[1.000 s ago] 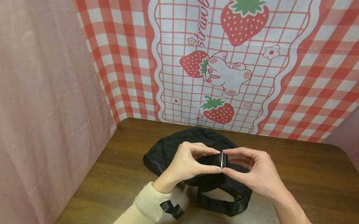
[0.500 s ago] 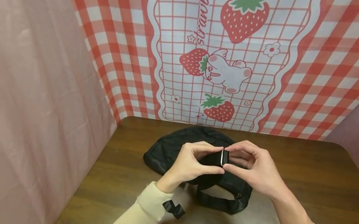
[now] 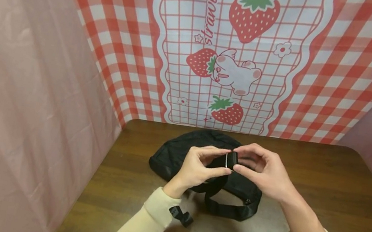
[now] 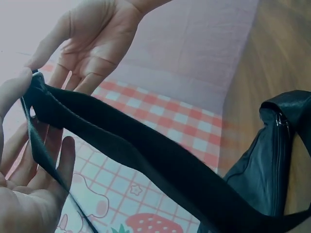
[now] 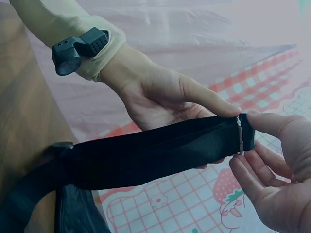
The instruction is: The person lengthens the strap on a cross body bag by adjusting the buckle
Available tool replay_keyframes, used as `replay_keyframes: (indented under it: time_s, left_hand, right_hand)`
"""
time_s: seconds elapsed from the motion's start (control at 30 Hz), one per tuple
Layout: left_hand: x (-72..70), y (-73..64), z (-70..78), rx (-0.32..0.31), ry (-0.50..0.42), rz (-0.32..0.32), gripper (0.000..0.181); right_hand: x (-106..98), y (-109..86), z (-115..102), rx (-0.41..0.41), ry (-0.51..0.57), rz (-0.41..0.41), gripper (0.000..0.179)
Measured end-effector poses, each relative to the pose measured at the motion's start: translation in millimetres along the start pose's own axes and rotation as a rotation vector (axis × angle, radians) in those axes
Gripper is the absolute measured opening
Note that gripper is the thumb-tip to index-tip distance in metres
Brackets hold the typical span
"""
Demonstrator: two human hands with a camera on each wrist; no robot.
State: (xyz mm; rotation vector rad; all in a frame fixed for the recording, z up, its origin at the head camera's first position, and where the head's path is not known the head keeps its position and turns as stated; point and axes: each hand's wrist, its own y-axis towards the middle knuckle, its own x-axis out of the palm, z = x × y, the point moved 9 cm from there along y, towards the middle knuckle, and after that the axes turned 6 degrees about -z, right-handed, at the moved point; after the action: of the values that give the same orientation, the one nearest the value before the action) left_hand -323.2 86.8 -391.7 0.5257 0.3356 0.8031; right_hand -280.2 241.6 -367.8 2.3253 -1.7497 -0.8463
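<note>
Two bare hands meet over a wooden table (image 3: 316,193), working at a black fabric strap (image 5: 150,158) with a thin metal buckle (image 5: 240,136). The left hand (image 3: 195,167) pinches the buckle at its edges, thumb on one side and fingertip on the other, with a wide gap between thumb and finger. The right hand (image 3: 266,173) is spread about as wide, its thumb and fingertips gripping the folded strap end just past the buckle. The strap hangs doubled, raised above a soft black bag (image 3: 169,155) that lies near the table's far edge, its zipper visible. A loop of strap rests on the near side of the bag. Behind stands a red-and-white checked cloth (image 3: 139,43) printed with strawberries; a pale pink curtain (image 3: 30,87) hangs at the left.
</note>
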Motion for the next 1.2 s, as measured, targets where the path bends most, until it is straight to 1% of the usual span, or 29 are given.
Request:
replay_keyframes:
  time_s: [0.1, 0.17, 0.33, 0.4, 0.47, 0.67, 0.87, 0.93, 1.0, 1.1, 1.2]
  left_hand:
    - [-1.2, 0.5, 1.0, -0.010, 0.020, 0.019, 0.045]
    - [-0.9, 0.2, 2.4, -0.013, 0.038, 0.023, 0.045]
    - [2.1, -1.2, 7.4, -0.006, 0.087, 0.011, 0.045]
    - [2.8, -1.1, 8.5, -0.004, 0.094, 0.006, 0.045]
    - [2.7, -1.0, 9.0, -0.010, 0.100, 0.006, 0.044]
    - [0.9, -1.1, 9.2, -0.035, 0.151, 0.005, 0.042]
    - [-2.3, -3.5, 5.6, -0.074, 0.187, 0.016, 0.043]
    - [-2.9, -4.0, 4.9, -0.082, 0.194, 0.017, 0.043]
    - [-2.5, -4.1, 5.3, -0.080, 0.195, 0.009, 0.043]
    - [-1.2, -3.5, 6.9, -0.071, 0.199, -0.009, 0.043]
    - [-0.7, -3.1, 7.6, -0.067, 0.202, -0.021, 0.042]
  right_hand:
    - [-1, 0.2, -1, -0.012, -0.002, 0.017, 0.033]
    - [-1, 0.8, -3, -0.028, -0.020, 0.022, 0.037]
    - [1, 2.6, -11, -0.089, -0.139, 0.040, 0.045]
    - [1, 2.7, -15, -0.112, -0.172, 0.053, 0.045]
    - [0, 2.3, -16, -0.127, -0.183, 0.062, 0.045]
    - [-2, 0.3, -18, -0.168, -0.156, 0.087, 0.048]
    - [-7, -1.0, -22, -0.219, -0.098, 0.149, 0.047]
    - [-7, -0.3, -23, -0.227, -0.089, 0.146, 0.046]
    - [-5, 1.3, -23, -0.219, -0.081, 0.120, 0.047]
    - [0, 4.3, -22, -0.198, -0.104, 0.070, 0.047]
    - [1, 5.9, -22, -0.191, -0.132, 0.057, 0.046]
